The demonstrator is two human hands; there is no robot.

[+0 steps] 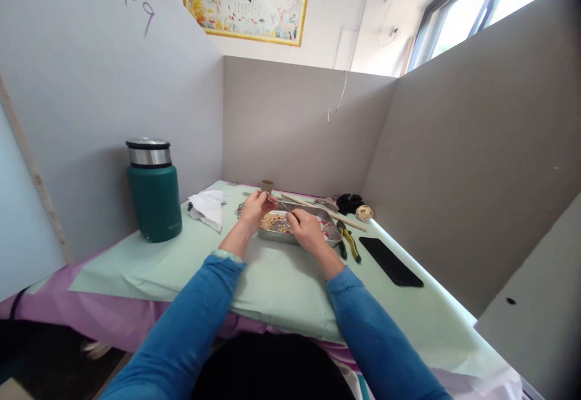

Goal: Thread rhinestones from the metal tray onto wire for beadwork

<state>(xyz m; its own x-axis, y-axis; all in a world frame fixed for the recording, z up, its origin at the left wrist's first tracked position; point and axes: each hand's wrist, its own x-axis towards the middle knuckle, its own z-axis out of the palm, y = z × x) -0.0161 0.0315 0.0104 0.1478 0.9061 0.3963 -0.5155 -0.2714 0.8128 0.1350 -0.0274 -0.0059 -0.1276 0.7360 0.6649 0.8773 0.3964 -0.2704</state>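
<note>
A metal tray [272, 236] holding small mixed beads [273, 222] lies on the pale green table cover in front of me. My left hand [255, 206] hovers over the tray's far left corner, fingers pinched on a thin wire or needle [276, 201] that points to the right. My right hand [307, 230] rests over the tray's middle and right side, its fingers curled down into the beads; what they pinch is too small to make out. Both of my sleeves are blue.
A green flask [154, 191] stands at the left by a white cloth [207, 207]. Right of the tray lie pliers [349, 241], a black phone [391, 261], a wooden stick [336, 213], a black item [348, 201] and a beige ball [364, 212]. Grey partitions enclose three sides.
</note>
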